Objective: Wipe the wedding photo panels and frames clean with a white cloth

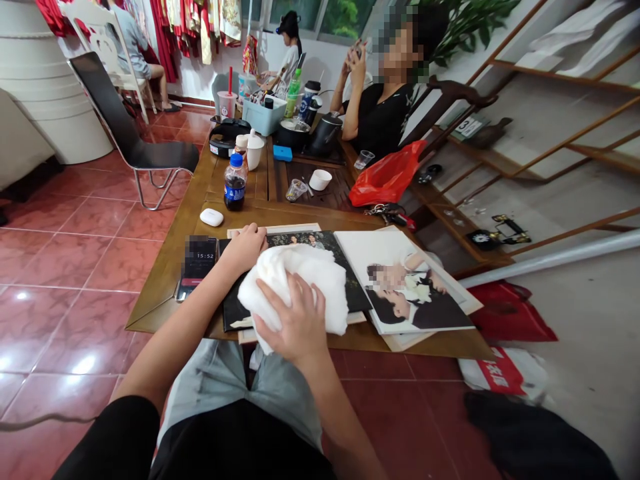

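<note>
A photo album [350, 283] lies open on the wooden table in front of me. Its left page is dark, with small figures near the top; the right page [353, 252] is white with a large picture of a couple. My right hand [295, 323] grips a bunched white cloth [325, 280], pressed over the dark page and covering much of it. Resting at the upper left part of that page, my left hand [247, 243] has its fingers laid out and holds nothing. Paler sheets or boards stick out from beneath the album.
Left of the album are a phone [197, 267] and a white earbud case [211, 217]. Beyond stand a cola bottle [235, 183], a white bowl [321, 179] and a red plastic bag [387, 177]. A person in black [383, 110] sits at the right; shelves [530, 167] line that side.
</note>
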{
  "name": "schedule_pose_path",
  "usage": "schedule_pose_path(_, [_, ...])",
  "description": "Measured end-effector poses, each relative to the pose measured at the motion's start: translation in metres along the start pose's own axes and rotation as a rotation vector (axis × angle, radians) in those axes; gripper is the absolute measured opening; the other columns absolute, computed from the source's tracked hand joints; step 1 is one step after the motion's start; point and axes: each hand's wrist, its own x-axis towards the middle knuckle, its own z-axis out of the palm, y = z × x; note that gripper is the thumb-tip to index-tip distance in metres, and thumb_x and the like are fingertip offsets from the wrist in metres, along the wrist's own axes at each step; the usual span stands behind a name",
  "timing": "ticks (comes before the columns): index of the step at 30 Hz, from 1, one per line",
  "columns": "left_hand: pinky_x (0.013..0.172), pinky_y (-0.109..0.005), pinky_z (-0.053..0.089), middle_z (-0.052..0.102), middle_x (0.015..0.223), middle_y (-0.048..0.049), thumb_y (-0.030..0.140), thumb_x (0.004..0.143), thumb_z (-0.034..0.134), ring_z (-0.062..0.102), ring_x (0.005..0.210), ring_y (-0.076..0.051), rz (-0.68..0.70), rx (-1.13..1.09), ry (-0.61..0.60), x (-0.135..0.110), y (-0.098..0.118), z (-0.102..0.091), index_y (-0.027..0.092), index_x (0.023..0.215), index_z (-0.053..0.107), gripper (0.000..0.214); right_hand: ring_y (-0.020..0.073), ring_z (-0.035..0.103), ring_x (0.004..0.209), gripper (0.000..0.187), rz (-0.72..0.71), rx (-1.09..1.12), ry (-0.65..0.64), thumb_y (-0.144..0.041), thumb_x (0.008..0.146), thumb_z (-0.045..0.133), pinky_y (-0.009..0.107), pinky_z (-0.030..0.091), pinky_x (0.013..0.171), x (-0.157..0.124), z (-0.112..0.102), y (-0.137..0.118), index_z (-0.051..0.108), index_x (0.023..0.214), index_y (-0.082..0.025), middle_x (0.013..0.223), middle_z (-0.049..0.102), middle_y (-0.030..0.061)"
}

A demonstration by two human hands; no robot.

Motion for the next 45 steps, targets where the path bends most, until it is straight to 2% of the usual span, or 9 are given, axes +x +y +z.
schedule_pose_path(5, [0.098, -0.046, 0.048, 0.063, 0.121, -0.0164, 0.026, 0.108, 0.034, 0.060, 0.118, -0.030, -0.001, -0.017, -0.002, 0.001, -0.001, 0.001, 0.013, 0.119, 0.063, 0.033, 0.0322, 0.048, 0.135, 0.056, -0.017, 0.044, -0.014, -0.057, 0.094, 0.057, 0.055, 0.034, 0.114, 0.004, -0.001, -0.006, 0.058, 0.147, -0.039, 0.152, 0.052, 0.0121])
schedule_pose_path(14, [0.099, -0.048, 0.049, 0.064, 0.121, -0.0180, 0.025, 0.106, 0.033, 0.060, 0.118, -0.032, -0.023, -0.019, -0.014, -0.002, 0.004, -0.005, 0.014, 0.120, 0.063, 0.035, 0.0302, 0.053, 0.131, 0.050, 0.125, -0.078, 0.053, -0.051, 0.098, 0.053, 0.049, 0.037, 0.112, -0.005, -0.005, 0.044, 0.063, 0.144, -0.033, 0.145, 0.055, 0.0146])
schedule_pose_path(17, [0.100, -0.048, 0.049, 0.063, 0.122, -0.0183, 0.025, 0.106, 0.032, 0.060, 0.118, -0.032, -0.021, -0.016, -0.013, -0.002, 0.005, -0.006, 0.013, 0.120, 0.063, 0.036, 0.0306, 0.054, 0.130, 0.051, 0.157, -0.101, 0.064, -0.051, 0.099, 0.053, 0.050, 0.038, 0.111, -0.010, -0.005, 0.053, 0.062, 0.145, -0.033, 0.145, 0.054, 0.0154])
schedule_pose_path(23, [0.099, -0.049, 0.049, 0.063, 0.123, -0.0190, 0.024, 0.106, 0.032, 0.060, 0.118, -0.033, -0.012, -0.014, -0.010, -0.002, 0.004, -0.005, 0.012, 0.121, 0.063, 0.036, 0.0340, 0.052, 0.132, 0.053, 0.113, -0.084, 0.058, -0.052, 0.096, 0.056, 0.054, 0.035, 0.113, -0.013, -0.005, 0.047, 0.061, 0.145, -0.034, 0.147, 0.052, 0.0156])
schedule_pose_path(29, [0.099, -0.049, 0.049, 0.063, 0.123, -0.0183, 0.025, 0.106, 0.032, 0.059, 0.119, -0.032, -0.015, -0.022, -0.009, -0.002, 0.003, -0.003, 0.014, 0.120, 0.062, 0.036, 0.0350, 0.050, 0.134, 0.057, 0.024, -0.043, -0.025, -0.053, 0.093, 0.060, 0.055, 0.033, 0.115, -0.010, -0.006, 0.034, 0.057, 0.149, -0.039, 0.151, 0.051, 0.0122])
schedule_pose_path(33, [0.100, -0.049, 0.048, 0.063, 0.123, -0.0183, 0.025, 0.106, 0.032, 0.060, 0.118, -0.032, -0.014, -0.038, -0.008, -0.001, 0.003, -0.002, 0.013, 0.121, 0.063, 0.035, 0.0325, 0.048, 0.136, 0.053, 0.047, -0.049, -0.078, -0.052, 0.099, 0.052, 0.054, 0.035, 0.114, 0.001, -0.010, 0.035, 0.056, 0.149, -0.037, 0.149, 0.051, 0.0138])
schedule_pose_path(37, [0.100, -0.050, 0.048, 0.063, 0.122, -0.0185, 0.023, 0.105, 0.034, 0.059, 0.119, -0.032, -0.018, -0.034, -0.011, -0.001, 0.004, -0.003, 0.013, 0.121, 0.063, 0.035, 0.0341, 0.045, 0.139, 0.054, 0.073, -0.059, -0.170, -0.053, 0.103, 0.045, 0.055, 0.035, 0.114, 0.023, -0.011, 0.043, 0.051, 0.154, -0.035, 0.153, 0.046, 0.0167])
schedule_pose_path(40, [0.100, -0.050, 0.049, 0.063, 0.122, -0.0191, 0.024, 0.106, 0.033, 0.059, 0.120, -0.033, -0.008, -0.020, -0.018, -0.002, 0.003, -0.004, 0.012, 0.121, 0.063, 0.035, 0.0353, 0.044, 0.140, 0.056, 0.084, -0.060, -0.212, -0.054, 0.103, 0.045, 0.057, 0.035, 0.114, 0.042, -0.004, 0.050, 0.048, 0.156, -0.035, 0.157, 0.043, 0.0167])
schedule_pose_path(45, [0.099, -0.049, 0.049, 0.063, 0.125, -0.0193, 0.017, 0.102, 0.037, 0.059, 0.121, -0.033, 0.013, 0.005, -0.049, -0.003, 0.002, -0.006, 0.011, 0.123, 0.062, 0.033, 0.0362, 0.046, 0.138, 0.056, 0.107, -0.054, -0.190, -0.055, 0.102, 0.046, 0.059, 0.037, 0.112, 0.065, 0.010, 0.058, 0.050, 0.154, -0.035, 0.156, 0.044, 0.0163])
